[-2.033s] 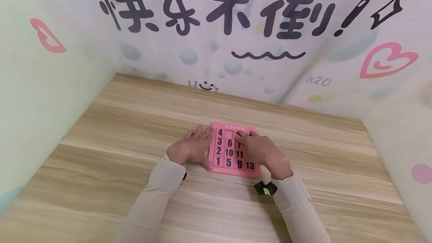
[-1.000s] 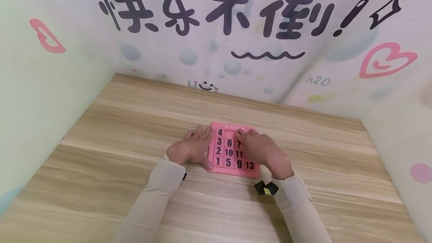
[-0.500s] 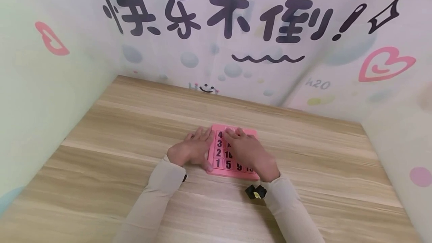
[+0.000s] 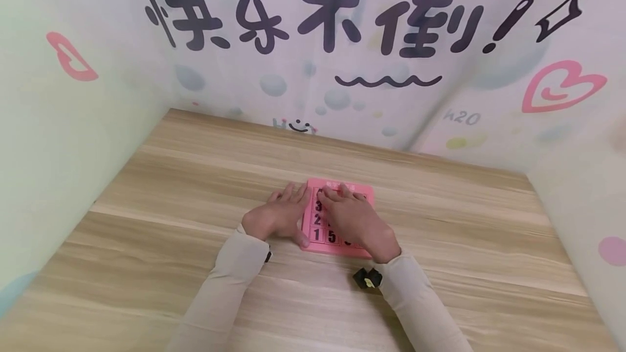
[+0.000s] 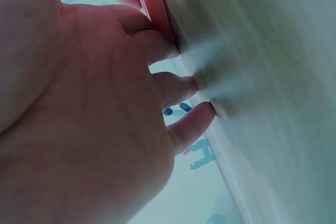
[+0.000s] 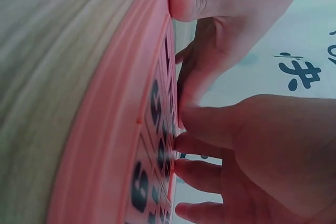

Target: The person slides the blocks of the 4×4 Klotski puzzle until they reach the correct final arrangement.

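Observation:
A pink number sliding puzzle (image 4: pixel 337 250) lies flat on the table, its black-numbered tiles partly covered. In the head view 1, 2, 3 and 5 show on the left and along the bottom. My left hand (image 4: pixel 277 215) rests along its left edge, thumb at the near left corner. The left wrist view shows some of that hand's spread fingertips (image 5: pixel 202 116) touching the table beside the pink edge. My right hand (image 4: pixel 354 221) lies over the tiles with fingers extended, its fingertips on the upper left tiles. In the right wrist view its thumb (image 6: pixel 210 124) also touches the tile face.
The wooden table (image 4: pixel 195 167) spreads around the puzzle. Behind it hangs a white printed backdrop (image 4: pixel 313 86) with large black characters, and a pale wall (image 4: pixel 58 124) stands at left. A black strap piece (image 4: pixel 368 278) sits at my right wrist.
My right hand has moved left across the puzzle, from the right-hand columns to the upper left tiles, covering the gap seen earlier in the top row. My left hand stays at the left edge.

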Demonstrator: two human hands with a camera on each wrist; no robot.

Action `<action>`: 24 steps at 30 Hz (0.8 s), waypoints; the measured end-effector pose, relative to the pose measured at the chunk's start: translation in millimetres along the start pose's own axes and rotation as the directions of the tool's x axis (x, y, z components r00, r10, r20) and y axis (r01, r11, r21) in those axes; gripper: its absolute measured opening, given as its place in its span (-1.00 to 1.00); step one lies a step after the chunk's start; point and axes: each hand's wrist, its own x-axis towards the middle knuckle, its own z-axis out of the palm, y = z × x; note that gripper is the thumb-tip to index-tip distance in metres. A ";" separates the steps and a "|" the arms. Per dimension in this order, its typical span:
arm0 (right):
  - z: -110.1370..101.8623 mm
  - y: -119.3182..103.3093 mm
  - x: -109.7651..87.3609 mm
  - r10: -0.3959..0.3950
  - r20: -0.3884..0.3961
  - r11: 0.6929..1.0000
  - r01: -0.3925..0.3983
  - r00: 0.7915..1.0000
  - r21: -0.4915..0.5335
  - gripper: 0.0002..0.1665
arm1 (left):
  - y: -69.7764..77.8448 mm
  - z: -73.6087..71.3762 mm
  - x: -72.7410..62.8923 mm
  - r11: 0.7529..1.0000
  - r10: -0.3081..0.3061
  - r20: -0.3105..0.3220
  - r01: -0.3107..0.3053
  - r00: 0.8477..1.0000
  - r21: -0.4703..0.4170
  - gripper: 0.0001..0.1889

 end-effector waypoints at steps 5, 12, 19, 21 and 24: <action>-1.1 -0.5 -0.8 0.019 0.014 0.999 -0.020 1.000 0.030 -0.34 | 0.1 -0.7 -0.5 1.000 0.005 -0.002 -0.005 1.000 0.002 0.27; -2.5 1.4 -1.8 0.022 0.039 0.999 -0.023 0.999 0.039 -0.33 | 0.0 0.2 -0.3 1.000 0.005 -0.006 -0.005 1.000 -0.001 0.28; -4.0 3.0 -2.1 0.027 0.045 0.997 -0.030 0.999 0.065 -0.32 | 0.1 0.4 -1.0 1.000 0.007 -0.010 -0.007 1.000 -0.007 0.28; -4.6 3.5 -2.3 0.027 0.044 0.997 -0.030 0.999 0.068 -0.32 | 0.0 0.4 -1.2 1.000 0.008 -0.012 -0.008 1.000 -0.009 0.28; -4.9 4.6 -2.5 0.025 0.044 0.997 -0.028 0.999 0.067 -0.33 | 0.0 0.4 -1.7 1.000 0.009 -0.014 -0.010 1.000 -0.010 0.29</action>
